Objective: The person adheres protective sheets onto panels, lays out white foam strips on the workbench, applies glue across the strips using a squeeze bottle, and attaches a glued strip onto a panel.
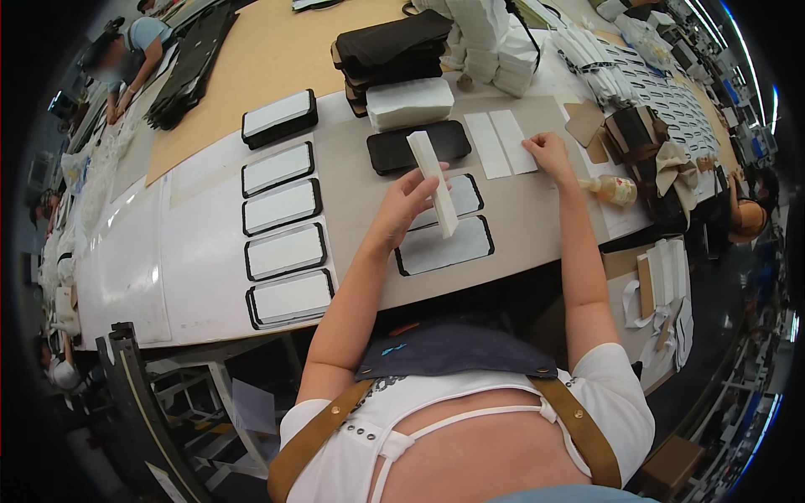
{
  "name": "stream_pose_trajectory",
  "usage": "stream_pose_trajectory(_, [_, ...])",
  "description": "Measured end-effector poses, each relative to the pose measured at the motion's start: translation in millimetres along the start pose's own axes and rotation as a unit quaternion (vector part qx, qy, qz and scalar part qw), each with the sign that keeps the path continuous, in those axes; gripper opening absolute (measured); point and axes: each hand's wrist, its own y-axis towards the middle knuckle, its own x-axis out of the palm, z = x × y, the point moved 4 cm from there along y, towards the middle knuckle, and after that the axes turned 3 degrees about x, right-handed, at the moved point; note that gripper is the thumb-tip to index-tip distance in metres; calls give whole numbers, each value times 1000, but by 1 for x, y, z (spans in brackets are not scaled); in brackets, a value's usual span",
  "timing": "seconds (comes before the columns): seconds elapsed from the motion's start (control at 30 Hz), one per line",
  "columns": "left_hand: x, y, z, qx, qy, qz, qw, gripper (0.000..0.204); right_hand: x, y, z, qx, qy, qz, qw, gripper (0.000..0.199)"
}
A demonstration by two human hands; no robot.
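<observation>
My left hand (407, 205) is closed round a narrow stack of long white strips (433, 180), held tilted above the table. Beneath it lie two black-edged rectangular panels with pale sheets on top, a nearer panel (444, 246) and a farther panel (466, 193), the latter partly covered by my hand. My right hand (549, 158) has its fingers pinched at the right edge of a flat white strip (512, 141); what is between the fingertips is too small to make out. Alongside lies another white strip (487, 146). Just beyond my left hand rests a dark rounded panel (418, 147).
Several black-edged panels (285, 252) line up at left, with a thicker stack (280, 119) behind. Dark folded pieces (392, 49) and a white stack (410, 104) stand at the back. A bottle of yellowish liquid (612, 189) lies near my right forearm. A person (138, 54) works at far left.
</observation>
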Motion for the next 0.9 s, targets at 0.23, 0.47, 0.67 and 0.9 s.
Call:
stream_pose_trajectory(0.23, [-3,1,-3,-10,12,-3,1000,58,0,-7,-19,-1,-110,21,994,30])
stream_pose_trajectory(0.47, [-1,3,-5,-10,19,-13,1000,59,0,-28,-38,-87,-228,121,962,24])
stream_pose_trajectory(0.67, [-3,0,-6,-7,20,0,1000,57,19,-88,-133,-136,196,-154,959,25])
stream_pose_trajectory(0.9, [0,3,-5,12,27,-10,1000,63,45,-129,-175,-172,234,-288,912,25])
